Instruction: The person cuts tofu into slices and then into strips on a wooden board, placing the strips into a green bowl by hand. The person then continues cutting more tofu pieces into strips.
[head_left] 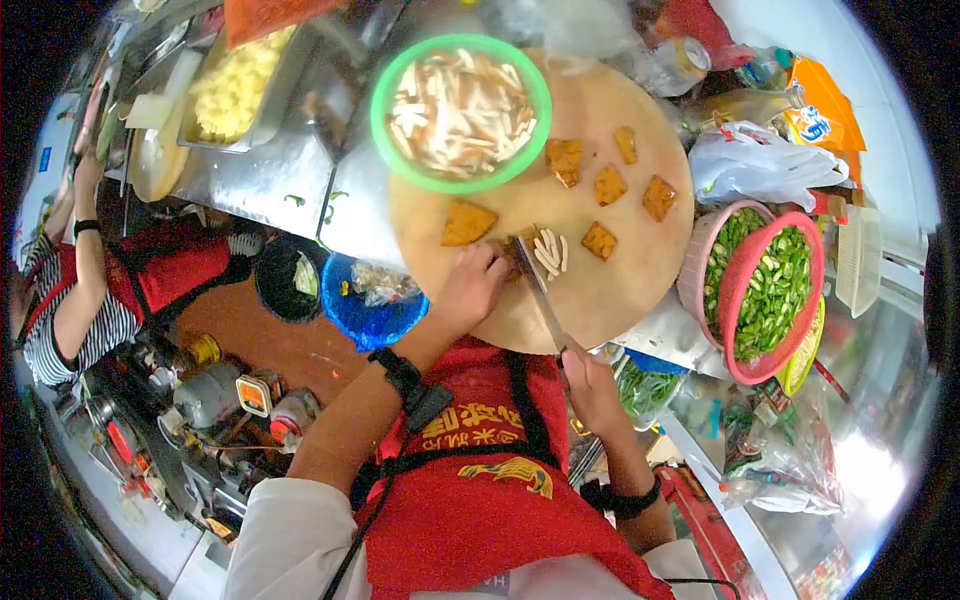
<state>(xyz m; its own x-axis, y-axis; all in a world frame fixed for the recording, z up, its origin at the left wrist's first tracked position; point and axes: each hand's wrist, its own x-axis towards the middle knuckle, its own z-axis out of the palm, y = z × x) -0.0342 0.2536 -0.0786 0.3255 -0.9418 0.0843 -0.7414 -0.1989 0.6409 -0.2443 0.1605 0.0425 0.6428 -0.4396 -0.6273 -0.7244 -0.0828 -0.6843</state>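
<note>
My right hand is closed around the handle of a kitchen knife, whose blade stands on the round wooden chopping board. Left of the blade, my left hand has its fingers curled down on a piece of brown-skinned tofu, mostly hidden beneath them. Several pale cut strips lie just right of the blade. A larger brown tofu piece rests above my left hand. More brown tofu pieces are scattered over the board's right half. A green-rimmed basin full of pale strips sits at the board's upper left.
Pink baskets of sliced green peppers stand right of the board. White plastic bags lie behind them. A metal tray holds yellow chunks at upper left. Below it are a blue-lined bin and a black bucket. Another person works at far left.
</note>
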